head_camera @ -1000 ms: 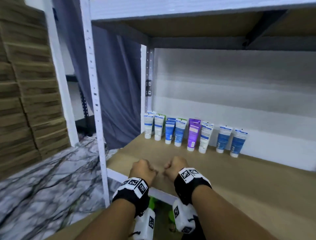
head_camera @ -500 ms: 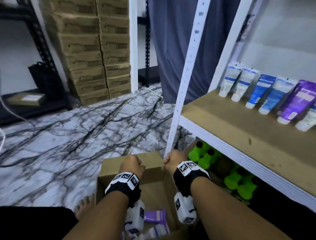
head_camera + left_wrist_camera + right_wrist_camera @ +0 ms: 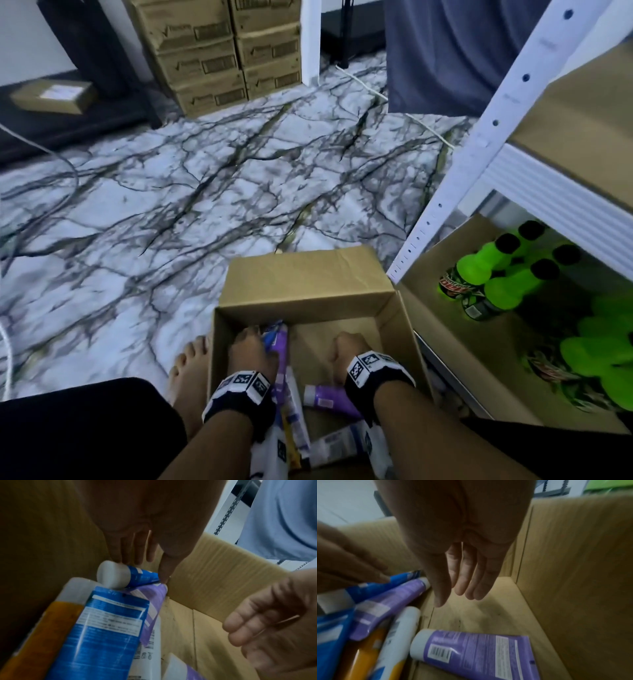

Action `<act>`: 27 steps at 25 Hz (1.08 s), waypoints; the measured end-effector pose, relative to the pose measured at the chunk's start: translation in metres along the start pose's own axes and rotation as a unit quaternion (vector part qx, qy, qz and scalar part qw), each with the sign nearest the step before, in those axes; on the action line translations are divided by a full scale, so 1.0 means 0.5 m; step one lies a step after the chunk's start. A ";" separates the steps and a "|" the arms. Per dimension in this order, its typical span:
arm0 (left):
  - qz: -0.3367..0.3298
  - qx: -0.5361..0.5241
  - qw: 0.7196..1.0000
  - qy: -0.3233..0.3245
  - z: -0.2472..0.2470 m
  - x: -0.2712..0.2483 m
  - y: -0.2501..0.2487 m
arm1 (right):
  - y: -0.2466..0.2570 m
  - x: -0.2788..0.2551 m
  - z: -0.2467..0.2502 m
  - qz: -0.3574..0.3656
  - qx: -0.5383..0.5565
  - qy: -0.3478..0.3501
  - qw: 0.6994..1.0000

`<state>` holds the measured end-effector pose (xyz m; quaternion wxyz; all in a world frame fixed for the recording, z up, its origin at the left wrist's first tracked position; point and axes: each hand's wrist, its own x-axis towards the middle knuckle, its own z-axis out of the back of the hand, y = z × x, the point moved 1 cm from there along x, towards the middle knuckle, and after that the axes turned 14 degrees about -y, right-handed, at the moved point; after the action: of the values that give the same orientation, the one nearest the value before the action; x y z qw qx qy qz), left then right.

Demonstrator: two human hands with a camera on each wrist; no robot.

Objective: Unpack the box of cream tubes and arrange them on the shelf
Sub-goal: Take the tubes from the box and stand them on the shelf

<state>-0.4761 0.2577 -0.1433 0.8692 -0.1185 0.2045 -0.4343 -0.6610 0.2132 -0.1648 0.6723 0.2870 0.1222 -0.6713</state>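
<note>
Both hands are down inside the open cardboard box on the floor. Nearest, a purple tube lies flat, cap toward 9 o'clock, long axis 9-to-3. The right hand hovers above the box floor, fingers straight and together, holding nothing. At 10 o'clock, the left hand pinches a small blue tube, its cap pointing near. At least six tubes are countable.

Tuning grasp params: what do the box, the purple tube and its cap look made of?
Box: brown corrugated cardboard, matte; fluting lines show on the inner wall in the wrist views.
Purple tube: looks like soft plastic, semi-gloss, with a faint sheen, a printed barcode label and a flat crimped end.
Cap: white, smooth, probably harder plastic.
</note>
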 end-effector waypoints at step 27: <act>-0.117 -0.098 0.987 -0.045 0.111 -0.045 -0.086 | -0.031 -0.151 0.175 0.038 0.118 -0.152 0.981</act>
<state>-0.4931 0.2518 -0.0721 0.8051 -0.2461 0.1915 -0.5046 -0.7005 0.2290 -0.0562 0.6698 0.2630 -0.0727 -0.6906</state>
